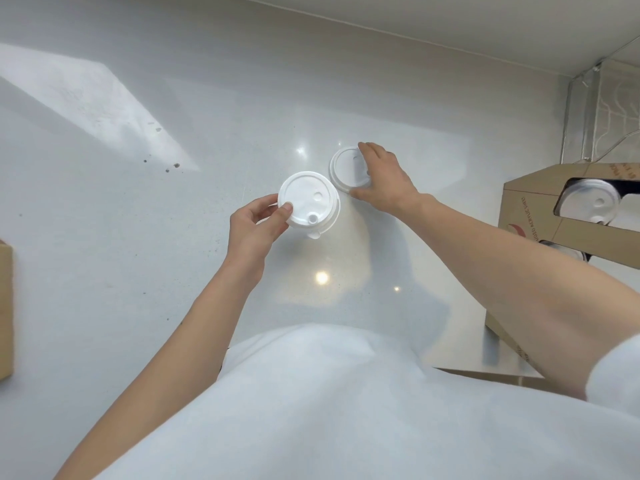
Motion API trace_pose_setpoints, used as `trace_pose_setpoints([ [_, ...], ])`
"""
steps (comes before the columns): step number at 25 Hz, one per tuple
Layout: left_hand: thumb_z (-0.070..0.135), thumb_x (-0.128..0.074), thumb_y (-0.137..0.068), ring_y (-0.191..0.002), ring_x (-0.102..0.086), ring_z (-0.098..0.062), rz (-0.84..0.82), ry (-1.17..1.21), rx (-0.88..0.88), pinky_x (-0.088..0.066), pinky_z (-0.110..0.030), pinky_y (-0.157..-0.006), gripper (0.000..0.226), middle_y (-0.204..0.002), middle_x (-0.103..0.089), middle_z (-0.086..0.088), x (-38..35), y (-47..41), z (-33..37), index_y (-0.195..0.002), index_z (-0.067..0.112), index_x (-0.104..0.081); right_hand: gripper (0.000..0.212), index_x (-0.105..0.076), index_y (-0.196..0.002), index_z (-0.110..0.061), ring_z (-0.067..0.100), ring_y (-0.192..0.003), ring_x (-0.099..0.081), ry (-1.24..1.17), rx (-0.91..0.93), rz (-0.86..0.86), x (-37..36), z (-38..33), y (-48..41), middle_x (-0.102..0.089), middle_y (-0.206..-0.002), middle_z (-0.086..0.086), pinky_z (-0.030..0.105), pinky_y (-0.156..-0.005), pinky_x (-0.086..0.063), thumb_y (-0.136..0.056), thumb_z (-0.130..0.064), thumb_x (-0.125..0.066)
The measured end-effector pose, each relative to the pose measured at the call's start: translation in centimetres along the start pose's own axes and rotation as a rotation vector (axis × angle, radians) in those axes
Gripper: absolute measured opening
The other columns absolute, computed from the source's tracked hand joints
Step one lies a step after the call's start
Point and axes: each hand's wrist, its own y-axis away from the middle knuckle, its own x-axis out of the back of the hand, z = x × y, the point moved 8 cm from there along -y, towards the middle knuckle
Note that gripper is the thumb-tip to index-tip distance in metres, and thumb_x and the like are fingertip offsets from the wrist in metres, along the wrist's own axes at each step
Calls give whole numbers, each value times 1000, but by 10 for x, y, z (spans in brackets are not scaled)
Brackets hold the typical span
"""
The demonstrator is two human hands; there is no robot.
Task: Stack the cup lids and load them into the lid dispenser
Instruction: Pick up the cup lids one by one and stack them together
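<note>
My left hand (254, 225) grips a short stack of white cup lids (309, 202) by its left rim, thumb on top, just above the white counter. To its upper right a single white lid (346, 166) lies flat on the counter; my right hand (382, 178) covers its right side, fingers curled over the rim and thumb at its near edge. At the right edge stands the brown cardboard lid dispenser (530, 202), with a white lid (588, 202) showing through its upper cut-out.
The glossy white counter (173, 271) carries a few dark specks at the left. A cardboard box edge (5, 310) pokes in at the far left. A wall and metal frame (575, 109) rise behind the dispenser. My white shirt fills the bottom.
</note>
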Motion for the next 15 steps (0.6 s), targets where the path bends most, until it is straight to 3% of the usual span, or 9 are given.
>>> trace_pose_setpoints([
  [8, 24, -76, -84, -118, -68, -29, 4, -3, 3, -55, -36, -102, 44, -127, -66, -25, 0, -4, 1, -124, 8, -68, 81, -41, -140, -13, 30, -127, -41, 69, -84, 33, -3, 9, 1, -42, -138, 9, 43, -87, -50, -74, -40, -79],
  [11, 22, -76, -85, -119, -67, -30, -1, -13, -3, -55, -37, -103, 40, -127, -66, -26, -2, -3, 1, -123, 9, -69, 81, -42, -136, -10, 27, -129, -41, -26, -111, 57, -2, 13, 8, -41, -139, 7, 38, -86, -47, -72, -41, -81],
  [15, 28, -78, -78, -116, -69, -29, -11, -23, -9, -55, -38, -103, 48, -126, -67, -25, -4, -2, 3, -122, 10, -70, 80, -40, -133, -12, 22, -112, -52, -262, -141, 138, 3, 14, 30, -46, -132, 4, 35, -85, -45, -71, -43, -81],
])
